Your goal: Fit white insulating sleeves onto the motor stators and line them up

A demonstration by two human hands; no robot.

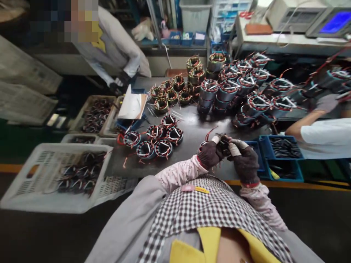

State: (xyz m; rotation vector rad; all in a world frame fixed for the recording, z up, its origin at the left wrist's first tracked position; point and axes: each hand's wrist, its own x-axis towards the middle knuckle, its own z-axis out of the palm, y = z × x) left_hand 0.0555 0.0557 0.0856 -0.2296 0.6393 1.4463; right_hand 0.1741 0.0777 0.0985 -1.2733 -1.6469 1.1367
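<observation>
Left hand (pixel 210 155) and right hand (pixel 246 163) pinched a dark piece (pixel 225 144), probably to steady it; wound rings (pixel 156 148) sat leftward, apparently for reach.

We can read no words, labels, brands or numbers here. The yellow tag (pixel 202 190) on our checked apron (pixel 208 210) is too small and blurred for us to decipher, and we make out no characters on the blue screen (pixel 336 22).

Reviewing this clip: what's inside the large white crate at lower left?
The white crate holds a heap of dark, wire-wound rings with whitish strips. The heap covers the floor beneath it, so anything underneath cannot be seen.
</observation>
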